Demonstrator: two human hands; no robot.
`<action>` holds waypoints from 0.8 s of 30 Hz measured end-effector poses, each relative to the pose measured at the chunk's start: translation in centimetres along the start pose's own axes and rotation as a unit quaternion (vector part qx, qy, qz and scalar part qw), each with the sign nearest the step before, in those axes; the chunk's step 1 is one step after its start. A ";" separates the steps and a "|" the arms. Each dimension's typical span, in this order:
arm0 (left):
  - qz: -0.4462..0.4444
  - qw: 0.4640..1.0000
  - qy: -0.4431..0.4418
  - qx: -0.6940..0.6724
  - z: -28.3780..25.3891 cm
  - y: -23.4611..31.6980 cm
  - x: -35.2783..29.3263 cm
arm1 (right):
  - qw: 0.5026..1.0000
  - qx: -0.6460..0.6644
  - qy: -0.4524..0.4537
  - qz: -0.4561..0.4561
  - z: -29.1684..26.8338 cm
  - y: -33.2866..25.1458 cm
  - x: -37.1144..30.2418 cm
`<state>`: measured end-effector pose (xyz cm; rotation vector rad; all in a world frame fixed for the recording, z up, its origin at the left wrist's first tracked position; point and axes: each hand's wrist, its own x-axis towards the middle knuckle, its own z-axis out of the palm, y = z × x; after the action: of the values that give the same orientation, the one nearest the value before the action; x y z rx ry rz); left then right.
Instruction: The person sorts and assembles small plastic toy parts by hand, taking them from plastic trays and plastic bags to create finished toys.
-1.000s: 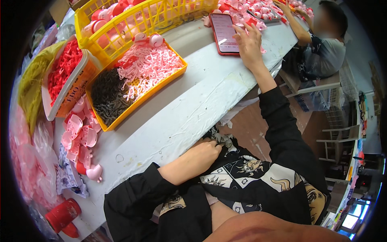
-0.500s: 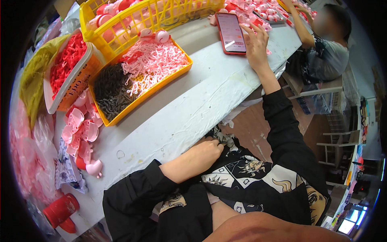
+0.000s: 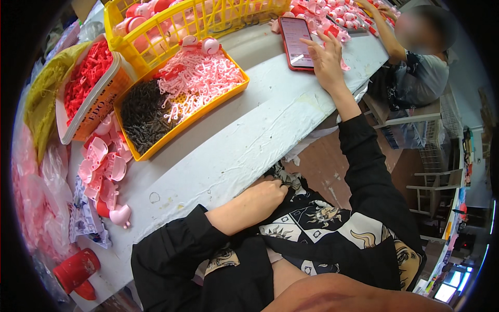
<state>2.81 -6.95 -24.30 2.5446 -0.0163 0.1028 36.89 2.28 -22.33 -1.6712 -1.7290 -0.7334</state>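
Observation:
A phone [image 3: 298,47] in a red case lies face up on the white table [image 3: 208,151], its screen lit. Over its right edge is my right hand [image 3: 327,62], fingers apart and holding nothing, one fingertip at or just above the screen. My left hand [image 3: 262,200] rests low against the patterned black-and-white cloth of my clothes by the table's edge. Its fingers are curled in, and whatever they may hold is hidden. Left of the phone sits a yellow tray [image 3: 195,119] of small pink and black plastic pieces.
Behind the tray stands a yellow basket [image 3: 150,60] of pink and red parts. A white tub [image 3: 104,99] holds red pieces. Pink shells [image 3: 106,166] and a red cylinder [image 3: 77,270] lie at left. Another person [image 3: 421,62] works at far right beside heaped pink parts [image 3: 343,15].
My right hand has shifted slightly left, and a finger now extends further over the phone's screen. The screen's content looks different. My left hand has stayed put.

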 end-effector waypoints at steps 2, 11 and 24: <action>0.001 1.000 -0.002 0.004 0.1 -0.1 0.0 | 0.999 0.033 0.017 -0.003 -0.8 0.6 0.0; 0.004 1.000 -0.001 -0.005 0.3 -0.2 -0.1 | 0.990 0.107 0.092 0.002 -1.8 -0.4 0.4; 0.000 1.000 0.001 -0.013 0.0 0.0 -0.1 | 0.996 0.069 0.064 -0.002 -1.7 -0.4 0.3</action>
<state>2.75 -6.97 -24.28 2.5179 -0.0152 0.1052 36.57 1.23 -21.00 -1.4952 -1.6549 -0.6904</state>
